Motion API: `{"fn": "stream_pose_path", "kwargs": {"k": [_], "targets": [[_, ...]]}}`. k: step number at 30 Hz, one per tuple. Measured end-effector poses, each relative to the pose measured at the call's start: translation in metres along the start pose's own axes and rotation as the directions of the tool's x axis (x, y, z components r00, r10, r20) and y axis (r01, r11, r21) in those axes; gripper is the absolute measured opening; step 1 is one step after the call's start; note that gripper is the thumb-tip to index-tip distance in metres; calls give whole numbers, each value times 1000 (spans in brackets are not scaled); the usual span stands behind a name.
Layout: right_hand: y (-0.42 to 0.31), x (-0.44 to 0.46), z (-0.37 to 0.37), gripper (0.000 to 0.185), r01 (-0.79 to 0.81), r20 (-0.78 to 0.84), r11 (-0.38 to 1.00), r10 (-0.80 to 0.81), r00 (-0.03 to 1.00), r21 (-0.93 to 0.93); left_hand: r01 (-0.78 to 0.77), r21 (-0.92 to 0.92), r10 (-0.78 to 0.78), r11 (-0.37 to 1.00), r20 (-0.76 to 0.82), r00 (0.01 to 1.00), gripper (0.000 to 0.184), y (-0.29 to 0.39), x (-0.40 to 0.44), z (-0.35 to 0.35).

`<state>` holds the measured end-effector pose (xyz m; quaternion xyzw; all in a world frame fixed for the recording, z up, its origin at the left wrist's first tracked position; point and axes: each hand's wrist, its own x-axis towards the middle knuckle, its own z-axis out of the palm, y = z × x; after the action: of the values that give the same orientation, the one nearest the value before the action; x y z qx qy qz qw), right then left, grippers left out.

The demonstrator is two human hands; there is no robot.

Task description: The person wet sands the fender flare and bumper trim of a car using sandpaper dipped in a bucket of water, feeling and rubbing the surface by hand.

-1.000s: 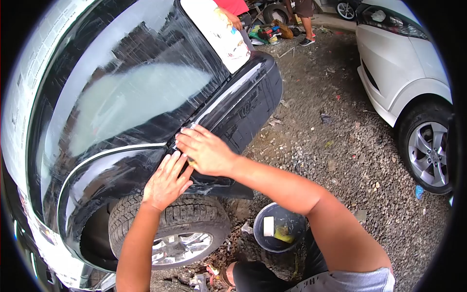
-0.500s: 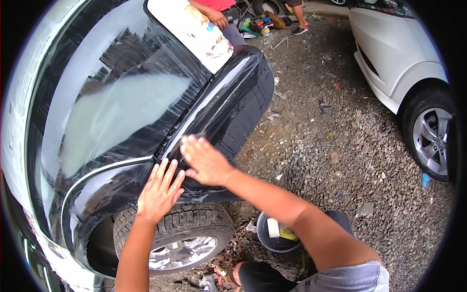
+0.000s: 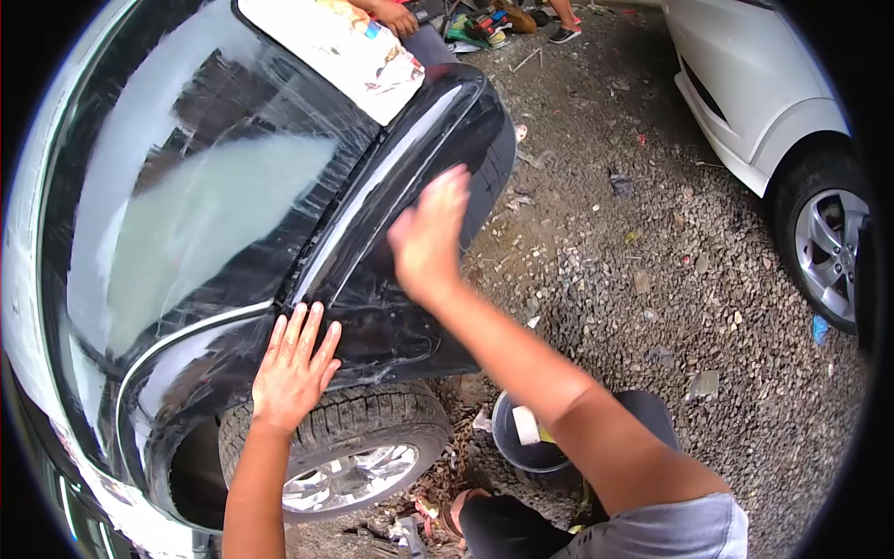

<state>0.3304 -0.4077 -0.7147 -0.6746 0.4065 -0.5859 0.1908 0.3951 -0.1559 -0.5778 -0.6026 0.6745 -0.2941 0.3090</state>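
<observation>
Hands: left hand (image 3: 292,374) palm down, fingers a little spread and gripping nothing, resting on the black panel just above the wheel. Right hand (image 3: 431,233) blurred, fingers extended over the same panel, apart from the left; cannot tell whether it touches the surface or has anything under it.

Scene, largest to smallest:
- Grey gravel ground (image 3: 633,307).
- Glossy black curved car body (image 3: 200,349), streaked with pale residue.
- White car (image 3: 745,88) with silver alloy wheel, well apart, far right of view.
- Long glossy black bumper-like panel (image 3: 372,326), on the black car, under and between the hands.
- Black treaded tyre (image 3: 382,410) below the left hand.
- White patterned masking sheet (image 3: 340,56) at the panel's far end; another person's hand (image 3: 396,17) near it.
- Round dark bucket (image 3: 507,445) beneath the right arm; white rectangular block (image 3: 525,425) inside.
</observation>
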Motion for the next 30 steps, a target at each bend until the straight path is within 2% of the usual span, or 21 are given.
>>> {"fn": "stream_pose_path", "kwargs": {"k": [1,2,3,5,8,9,11,12,13,14,15,16,17,19,20,21,22,24,25,28,30], "targets": [[46,48,34,82,-244,-198,934,299,933,262,0,0,0,1000,-15,1000,65,-1,4,1],[78,89,20,82,-487,14,613,612,790,622,-2,-6,2,1000,-19,1000,65,-1,3,0],[97,107,10,82,-576,138,446,698,703,685,-6,-14,6,1000,-17,1000,65,-1,1,-1],[90,93,29,81,-555,22,611,661,750,565,-2,-21,2,1000,-13,1000,66,1,2,0],[-3,-7,38,80,-489,-20,698,583,812,523,4,-10,-4,1000,12,1000,66,1,1,-3],[-40,-48,39,81,-471,7,732,538,843,492,10,1,-10,1000,14,1000,66,1,2,-1],[-75,-99,28,87,-487,274,732,402,874,477,26,-20,-26,999,42,999,62,1,4,-3],[-76,-83,11,87,-468,256,359,502,826,808,35,-57,-32,998,62,998,60,0,5,-3],[-56,-68,8,86,-542,283,397,547,787,740,23,-96,-15,995,89,996,57,0,9,-12],[-28,-55,29,79,-593,216,414,664,716,691,20,-146,-9,989,76,997,54,-2,9,-15],[22,-44,70,76,-520,416,-142,784,460,842,-27,-195,20,980,-40,999,51,-6,4,-12],[7,-12,9,76,-797,514,-49,787,340,602,-82,-304,56,949,-92,994,51,-12,1,-9],[47,-18,53,72,-589,492,-197,776,395,784,-46,-237,42,970,-19,999,53,-7,0,-10],[45,-21,54,66,-510,562,-331,719,409,794,-21,-153,13,988,-56,998,57,-2,-2,1],[25,-33,51,65,-546,641,-410,686,344,731,-18,-130,6,991,-93,996,58,-2,-5,8],[7,-59,59,68,-586,576,-276,703,417,762,-32,-110,17,993,-138,990,59,-4,-5,14],[-20,-77,49,73,-608,646,-339,650,401,718,-24,-45,17,999,-149,989,60,-5,-6,17],[-32,-91,48,78,-645,522,-174,754,398,744,-23,42,30,999,-174,984,61,-3,-5,15],[-9,-87,54,78,-673,672,-335,664,327,659,-26,64,38,998,-190,981,62,-3,-5,15],[72,-65,88,75,-667,787,-496,571,233,556,-28,71,42,997,-214,976,59,0,-5,16],[69,-63,89,69,-691,758,-457,619,205,560,-32,59,45,998,-226,973,58,-4,-5,13]]}}
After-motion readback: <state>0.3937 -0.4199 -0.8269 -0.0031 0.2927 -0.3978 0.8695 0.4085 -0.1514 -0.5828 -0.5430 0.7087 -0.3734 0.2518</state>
